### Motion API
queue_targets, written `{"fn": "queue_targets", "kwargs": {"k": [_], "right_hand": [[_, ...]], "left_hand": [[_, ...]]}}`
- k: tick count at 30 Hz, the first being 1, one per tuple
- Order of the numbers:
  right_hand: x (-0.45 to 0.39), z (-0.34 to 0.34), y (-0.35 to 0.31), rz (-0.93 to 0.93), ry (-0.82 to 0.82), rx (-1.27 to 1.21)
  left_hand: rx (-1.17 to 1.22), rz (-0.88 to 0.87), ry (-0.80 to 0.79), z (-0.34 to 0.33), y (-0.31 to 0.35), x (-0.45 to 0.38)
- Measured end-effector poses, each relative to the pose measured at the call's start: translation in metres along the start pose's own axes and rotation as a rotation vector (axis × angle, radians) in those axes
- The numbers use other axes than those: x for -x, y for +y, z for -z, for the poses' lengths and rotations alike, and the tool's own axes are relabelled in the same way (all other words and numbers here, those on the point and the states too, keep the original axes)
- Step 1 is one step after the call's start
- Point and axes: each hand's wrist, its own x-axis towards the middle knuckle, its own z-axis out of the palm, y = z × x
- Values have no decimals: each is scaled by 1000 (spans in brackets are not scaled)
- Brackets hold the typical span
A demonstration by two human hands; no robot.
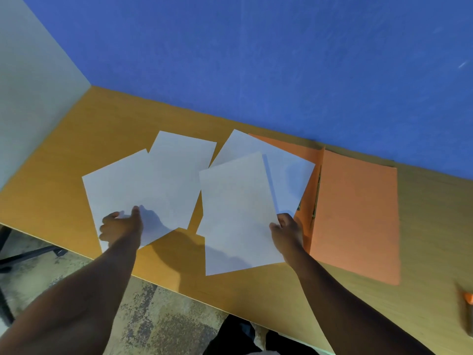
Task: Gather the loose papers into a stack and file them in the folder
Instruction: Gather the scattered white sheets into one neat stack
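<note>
Your left hand (120, 226) lies flat and open on the left paper (122, 185), your right hand (286, 230) pinches the near paper (238, 213), orange folder (355, 216) open at right on the worktop (51, 190).

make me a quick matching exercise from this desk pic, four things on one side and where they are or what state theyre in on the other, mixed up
Things:
1. folder
2. left hand
3. right hand
4. desk

Places or states:
A. gripping the right edge of the nearest sheet
B. lying open, orange, to the right of the papers
C. resting on the leftmost sheet
D. wooden, set against a blue wall

Pairs: 1-B, 2-C, 3-A, 4-D
</note>
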Motion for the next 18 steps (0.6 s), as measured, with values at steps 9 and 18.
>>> {"fn": "queue_targets", "kwargs": {"k": [9,18], "right_hand": [[-8,-8,-7,2,-47,-24],[-5,-19,-14,-8,-28,-77]], "left_hand": [[-179,210,75,13,-2,-28],[173,189,-144,17,-7,-46]]}}
